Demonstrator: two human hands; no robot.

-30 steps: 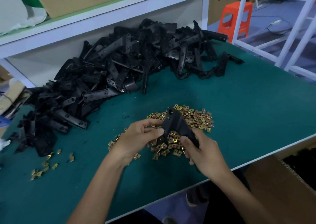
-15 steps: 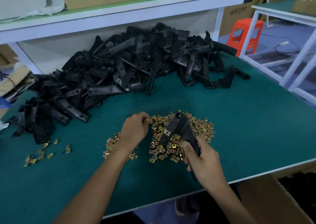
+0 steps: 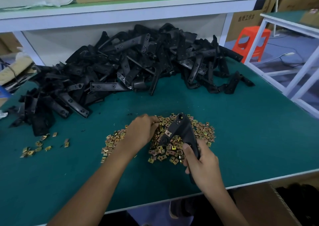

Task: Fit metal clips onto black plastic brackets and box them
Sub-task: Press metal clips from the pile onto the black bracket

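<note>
At the lower right of the frame an open cardboard box [image 3: 259, 206] sits below the counter [image 3: 250, 131] edge. Just above it, the right hand [image 3: 203, 167] grips the lower leg of a black bracket [image 3: 183, 131], which stands tilted over the pile of metal clips [image 3: 172, 150] at the centre; one clip [image 3: 168, 133] sits on its left arm. The left hand [image 3: 143, 132] has its fingers curled down into the pile beside the bracket; whether it holds a clip cannot be told. A few loose clips [image 3: 38, 146] lie at the left. Farther back, a heap of brackets [image 3: 129, 70] spreads under the shelf [image 3: 120, 10], with an orange stool [image 3: 250, 43] at the upper right.
</note>
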